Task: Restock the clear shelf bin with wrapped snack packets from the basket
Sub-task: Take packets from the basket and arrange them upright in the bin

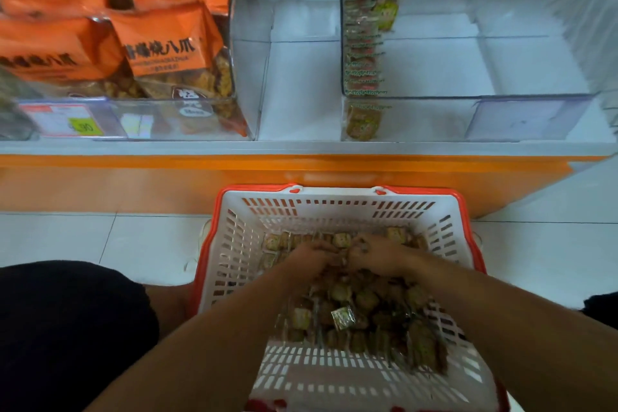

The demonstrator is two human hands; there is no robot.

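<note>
- Two hands work in the basket [337, 207] on the floor: our left hand [309, 257] and right hand [378, 254] sit side by side at the far end of the heap, fingers curled down into the snack packets [351, 304]. Each seems to be gathering packets, though how many each one holds we cannot tell.
- We judge the packets light and soft, with slick, crinkly wrappers that will slide over one another, so a loose handful may shed a few.
- A cupped, two-handed scoop from under the heap looks best to us; for a single packet, we would pinch the sealed edge.
- The packets are small and squarish, brownish through clear wrap, with yellow-green labels; one near the middle catches the light.
- They cover most of the basket floor, thickest on the right.
- The clear bin [468, 99] stands on the shelf beyond the basket, to the right. It holds a single row of packets [364, 53] standing against its left wall; the rest shows bare.
- Orange bags [167, 43] fill the bin at far left.
</note>
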